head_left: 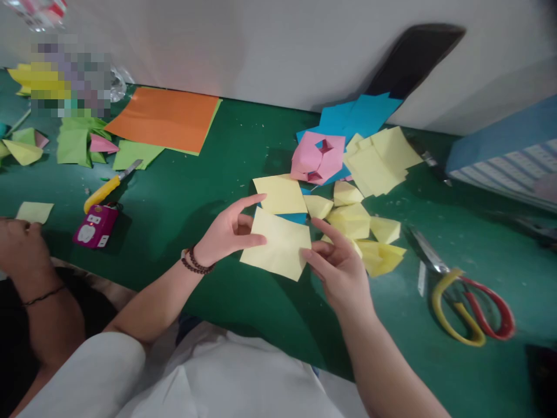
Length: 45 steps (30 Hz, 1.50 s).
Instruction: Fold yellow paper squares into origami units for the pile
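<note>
1. We hold one pale yellow square up in front of us, between our two hands.
2. Our left hand pinches its left side, with the thumb on the front and bent fingers behind. The pointing finger sticks out, away from the thumb.
3. Our right hand pinches its right edge, with the thumb on the front. Here too the pointing finger stretches forward, and the other fingers curl.
4. Just past our left fingertips, another yellow sheet lies on the green table. We cannot tell if the left pointing finger touches it.
5. Just past our right fingers sit some folded yellow pieces. Farther on are a pink folded shape, some blue sheets and a pile of yellow squares.
6. To the right of our right fingers lie big scissors with one red handle and one yellow.
7. Left of our left fingers are a purple box and a yellow cutter, with an orange sheet beyond.
8. Far to the left of our fingers is another person's hand, close to a small pale paper.
</note>
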### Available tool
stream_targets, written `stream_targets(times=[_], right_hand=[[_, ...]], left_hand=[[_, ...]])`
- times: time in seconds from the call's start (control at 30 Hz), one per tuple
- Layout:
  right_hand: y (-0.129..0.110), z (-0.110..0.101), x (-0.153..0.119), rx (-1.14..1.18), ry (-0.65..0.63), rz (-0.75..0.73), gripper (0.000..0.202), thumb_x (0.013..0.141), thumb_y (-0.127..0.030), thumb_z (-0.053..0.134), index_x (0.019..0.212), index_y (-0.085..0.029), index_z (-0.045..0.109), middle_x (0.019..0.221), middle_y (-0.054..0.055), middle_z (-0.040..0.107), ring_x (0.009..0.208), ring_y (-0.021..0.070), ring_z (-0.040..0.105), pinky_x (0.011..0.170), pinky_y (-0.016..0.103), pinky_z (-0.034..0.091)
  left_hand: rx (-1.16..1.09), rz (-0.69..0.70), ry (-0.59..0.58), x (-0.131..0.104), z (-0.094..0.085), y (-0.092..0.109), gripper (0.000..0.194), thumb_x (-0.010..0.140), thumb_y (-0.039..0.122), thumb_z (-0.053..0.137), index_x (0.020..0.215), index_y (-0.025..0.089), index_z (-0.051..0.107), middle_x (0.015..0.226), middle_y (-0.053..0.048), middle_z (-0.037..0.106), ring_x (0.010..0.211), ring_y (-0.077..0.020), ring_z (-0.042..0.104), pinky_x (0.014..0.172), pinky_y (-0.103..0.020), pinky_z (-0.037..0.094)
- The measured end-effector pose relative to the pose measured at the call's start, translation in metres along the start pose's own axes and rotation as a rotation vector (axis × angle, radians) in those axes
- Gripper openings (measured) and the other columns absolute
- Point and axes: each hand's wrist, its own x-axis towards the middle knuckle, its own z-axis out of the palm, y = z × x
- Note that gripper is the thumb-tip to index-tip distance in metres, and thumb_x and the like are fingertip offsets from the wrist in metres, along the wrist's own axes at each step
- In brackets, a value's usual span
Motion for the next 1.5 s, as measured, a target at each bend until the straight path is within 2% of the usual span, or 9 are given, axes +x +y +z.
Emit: stream_targets(times=[0.23, 0.53, 0.7, 0.83, 1.07, 1.13, 1.3, 1.4, 1.5], right_hand=[[0.002, 0.000, -0.004, -0.147, 0.084, -0.156, 0.052, 0.075, -0.034, 0.075, 0.124, -0.030, 0.057, 0.077, -0.002, 0.065, 0.061, 0.0128, 0.059, 0.053, 0.027, 0.052], [-0.001, 0.003, -0.009, -0.214, 0.116, -0.253, 0.060, 0.078, -0.033, 0.072, 0.134, -0.031, 0.049, 0.077, -0.002, 0.065, 0.058, 0.0138, 0.055, 0.049, 0.028, 0.047], [0.000, 0.004, -0.012, -0.275, 0.113, -0.286, 0.062, 0.078, -0.032, 0.072, 0.136, -0.030, 0.049, 0.076, -0.003, 0.065, 0.057, 0.0125, 0.052, 0.050, 0.027, 0.046], [0.004, 0.004, -0.012, -0.316, 0.089, -0.297, 0.059, 0.078, -0.030, 0.072, 0.133, -0.030, 0.052, 0.075, -0.003, 0.064, 0.056, 0.0111, 0.050, 0.051, 0.027, 0.046], [0.000, 0.003, -0.013, -0.485, 0.102, -0.462, 0.020, 0.079, -0.028, 0.070, 0.100, -0.029, 0.068, 0.082, 0.001, 0.069, 0.059, 0.0134, 0.057, 0.051, 0.030, 0.050], [-0.002, 0.001, -0.012, -0.591, 0.058, -0.622, 0.009, 0.082, -0.022, 0.066, 0.086, -0.029, 0.069, 0.089, 0.003, 0.072, 0.069, 0.0171, 0.063, 0.056, 0.033, 0.052], [0.002, -0.002, -0.006, -0.892, -0.078, -1.033, 0.027, 0.081, -0.006, 0.059, 0.085, -0.030, 0.071, 0.091, 0.001, 0.074, 0.070, 0.0161, 0.060, 0.064, 0.033, 0.052], [0.007, -0.002, -0.002, -1.026, -0.227, -1.073, 0.024, 0.084, -0.009, 0.057, 0.087, -0.027, 0.072, 0.092, 0.002, 0.074, 0.074, 0.0173, 0.058, 0.065, 0.032, 0.050], [0.009, -0.003, 0.001, -1.098, -0.380, -1.029, 0.023, 0.088, -0.010, 0.053, 0.088, -0.023, 0.072, 0.095, 0.006, 0.073, 0.079, 0.0194, 0.057, 0.068, 0.034, 0.051]], left_hand=[[0.115, 0.114, 0.037, 0.000, -0.002, 0.001, 0.070, 0.070, 0.028, 0.081, 0.133, 0.025, 0.052, 0.079, 0.001, 0.069, 0.073, -0.0145, 0.066, 0.068, -0.025, 0.056], [0.153, 0.160, 0.056, 0.002, -0.001, -0.005, 0.083, 0.074, 0.027, 0.078, 0.145, 0.026, 0.036, 0.093, -0.003, 0.071, 0.092, -0.0201, 0.068, 0.083, -0.033, 0.057], [0.038, 0.165, -0.030, 0.003, 0.000, -0.006, 0.070, 0.069, 0.029, 0.082, 0.132, 0.024, 0.053, 0.128, -0.009, 0.062, 0.112, -0.0246, 0.063, 0.088, -0.033, 0.056], [0.026, 0.122, -0.063, 0.004, 0.005, -0.006, 0.058, 0.071, 0.027, 0.080, 0.125, 0.019, 0.059, 0.122, -0.010, 0.066, 0.107, -0.0235, 0.065, 0.086, -0.031, 0.056], [0.183, 0.157, -0.117, 0.004, 0.003, -0.006, 0.038, 0.076, 0.028, 0.075, 0.111, 0.017, 0.066, 0.107, -0.009, 0.072, 0.095, -0.0218, 0.069, 0.081, -0.032, 0.056], [0.285, 0.286, -0.143, 0.004, -0.005, -0.002, 0.021, 0.078, 0.023, 0.072, 0.098, 0.018, 0.069, 0.107, -0.009, 0.072, 0.103, -0.0240, 0.066, 0.092, -0.038, 0.053], [0.354, 0.580, -0.100, 0.001, -0.023, 0.015, 0.006, 0.082, 0.020, 0.063, 0.084, 0.024, 0.067, 0.099, -0.006, 0.072, 0.111, -0.0265, 0.061, 0.098, -0.048, 0.048], [0.382, 0.670, -0.022, -0.004, -0.024, 0.022, 0.012, 0.085, 0.022, 0.057, 0.077, 0.024, 0.066, 0.087, -0.005, 0.071, 0.092, -0.0227, 0.065, 0.087, -0.044, 0.053], [0.542, 0.672, -0.092, -0.015, -0.016, 0.022, 0.020, 0.085, 0.014, 0.051, 0.080, 0.024, 0.067, 0.087, -0.003, 0.072, 0.083, -0.0178, 0.066, 0.079, -0.035, 0.055]])
